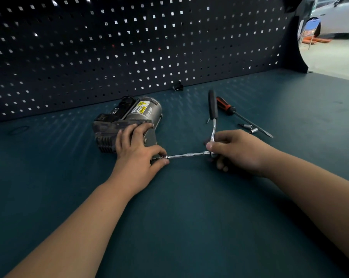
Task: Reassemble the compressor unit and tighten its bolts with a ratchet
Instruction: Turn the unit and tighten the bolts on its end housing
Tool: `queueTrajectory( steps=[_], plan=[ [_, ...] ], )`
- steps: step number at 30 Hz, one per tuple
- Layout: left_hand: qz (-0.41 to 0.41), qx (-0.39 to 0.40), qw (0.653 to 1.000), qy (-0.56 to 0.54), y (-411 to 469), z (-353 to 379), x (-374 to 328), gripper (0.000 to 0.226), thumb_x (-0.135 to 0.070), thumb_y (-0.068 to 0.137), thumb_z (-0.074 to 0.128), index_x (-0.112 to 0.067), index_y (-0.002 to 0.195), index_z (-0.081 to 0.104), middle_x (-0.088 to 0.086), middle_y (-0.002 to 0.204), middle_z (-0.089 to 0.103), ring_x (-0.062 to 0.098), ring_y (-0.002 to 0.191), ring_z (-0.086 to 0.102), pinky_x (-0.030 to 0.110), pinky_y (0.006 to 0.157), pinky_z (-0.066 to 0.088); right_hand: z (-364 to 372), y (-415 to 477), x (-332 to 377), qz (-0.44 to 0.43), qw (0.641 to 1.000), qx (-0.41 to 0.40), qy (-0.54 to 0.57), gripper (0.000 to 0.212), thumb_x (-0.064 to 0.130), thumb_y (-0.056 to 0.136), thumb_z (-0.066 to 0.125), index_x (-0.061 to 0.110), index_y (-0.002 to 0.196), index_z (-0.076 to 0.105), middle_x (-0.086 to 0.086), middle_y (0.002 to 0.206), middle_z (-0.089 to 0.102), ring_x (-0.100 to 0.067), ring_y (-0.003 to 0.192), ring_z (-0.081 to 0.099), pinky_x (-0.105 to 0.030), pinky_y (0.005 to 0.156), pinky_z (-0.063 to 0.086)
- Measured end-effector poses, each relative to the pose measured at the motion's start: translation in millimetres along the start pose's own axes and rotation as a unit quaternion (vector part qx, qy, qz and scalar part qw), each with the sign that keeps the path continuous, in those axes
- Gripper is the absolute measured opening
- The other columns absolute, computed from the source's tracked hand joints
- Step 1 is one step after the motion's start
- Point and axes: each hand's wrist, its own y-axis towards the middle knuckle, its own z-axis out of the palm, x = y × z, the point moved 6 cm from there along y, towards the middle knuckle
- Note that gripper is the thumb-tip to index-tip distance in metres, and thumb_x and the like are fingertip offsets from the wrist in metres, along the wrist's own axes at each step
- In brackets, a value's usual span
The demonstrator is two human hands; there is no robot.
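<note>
Teal tabletop (pixel 179 207): carries everything; a dark pegboard (pixel 129 47) stands along its far edge.
Compressor (pixel 133 115): lies on its side left of centre, near the pegboard. Its grey drum with a yellow label points away and its black finned block is nearer the person.
Left hand (pixel 137 151): rests on the compressor's near end. Thumb and forefinger pinch the tip of the extension bar (pixel 186 155) at the compressor's lower corner.
Right hand (pixel 237 149): its fingers (pixel 211 146) are curled round the head of the ratchet (pixel 213 109), where the bar joins. The black handle points away.
Screwdriver (pixel 225 106): orange and black, just right of the ratchet handle, with small sockets (pixel 249 128) beside its shaft.
</note>
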Motion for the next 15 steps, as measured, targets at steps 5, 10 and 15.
queueTrajectory(
  steps=[5, 10, 15],
  plan=[
    [-0.006, 0.005, 1.000, 0.007, 0, -1, 0, 0.011, -0.039, 0.073, 0.076, -0.031, 0.079, 0.073, 0.008, 0.143, 0.038, 0.028, 0.130, 0.016, 0.056, 0.110, 0.010, -2, -6, 17, -0.172, 0.947, -0.009, -0.271, 0.036, 0.010, 0.077, 0.074, 0.041, 0.094, 0.071, 0.016, 0.099, 0.058, 0.003, 0.089, 0.058, 0.000, 0.078, 0.035],
    [-0.011, 0.008, 1.000, 0.015, -1, 0, 1, 0.028, -0.045, 0.069, 0.077, -0.032, 0.092, 0.068, 0.006, 0.143, 0.036, 0.027, 0.132, 0.015, 0.055, 0.111, 0.008, -2, -2, 7, -0.098, 0.983, -0.005, -0.156, 0.018, 0.036, 0.089, 0.061, 0.021, 0.086, 0.069, 0.008, 0.072, 0.070, -0.010, 0.057, 0.064, -0.026, 0.058, 0.048],
    [-0.009, 0.009, 1.000, 0.005, 0, 0, 0, 0.014, -0.042, 0.071, 0.077, -0.031, 0.077, 0.070, 0.007, 0.142, 0.038, 0.033, 0.131, 0.019, 0.059, 0.108, 0.013, -4, 4, -2, 0.053, 0.987, -0.016, -0.150, 0.054, 0.053, 0.094, 0.043, 0.012, 0.067, 0.064, -0.005, 0.058, 0.069, -0.016, 0.042, 0.051, -0.020, 0.044, 0.040]
  ],
)
